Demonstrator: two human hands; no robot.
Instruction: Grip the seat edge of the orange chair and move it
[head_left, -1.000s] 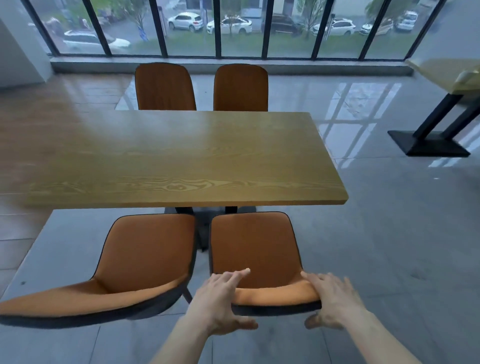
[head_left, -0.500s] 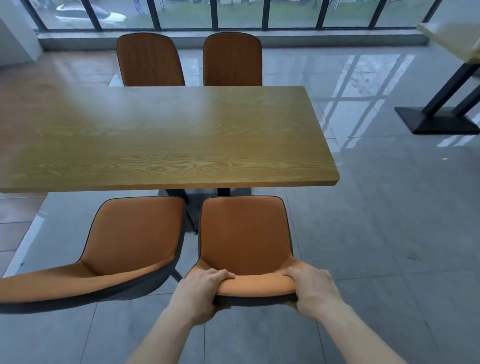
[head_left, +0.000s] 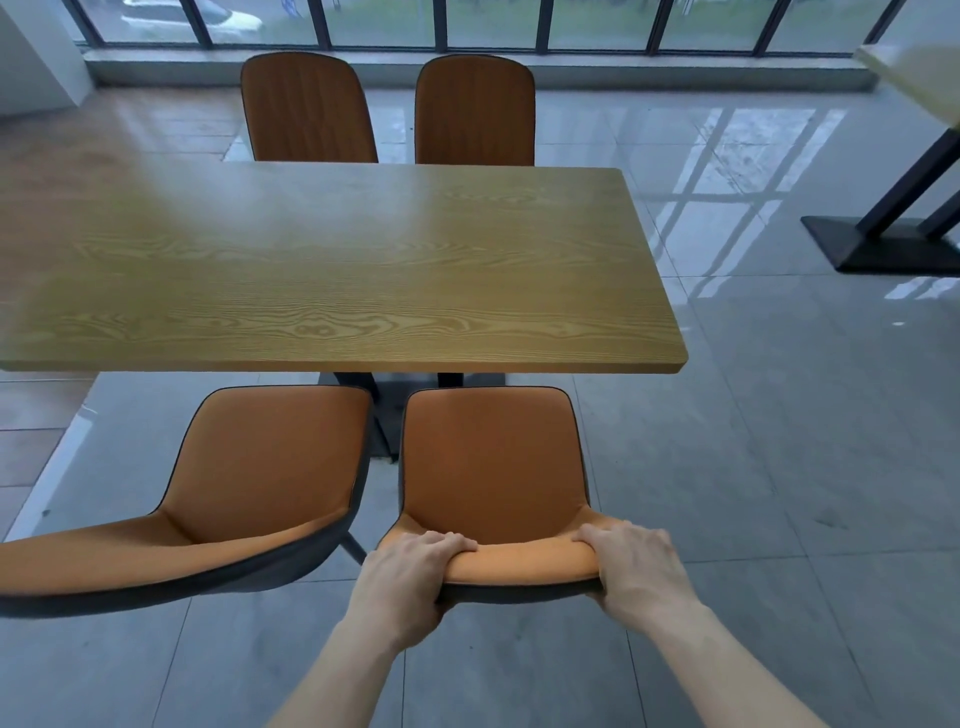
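Gripping the backrest top of the near right chair w/ fingers curled over its rim, left hand at 7 o'clock & right hand at 5, the person should prob. move it evenly, clear of the neighbour chair at 9 and table at 12.

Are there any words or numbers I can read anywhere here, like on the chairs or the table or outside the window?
None: no words, numbers, labels or signs can be read.
The chair that the left hand and right hand hold by its top edge is plain orange.
The wooden table shows only wood grain.
The white car outside the window is blurred and shows nothing readable.
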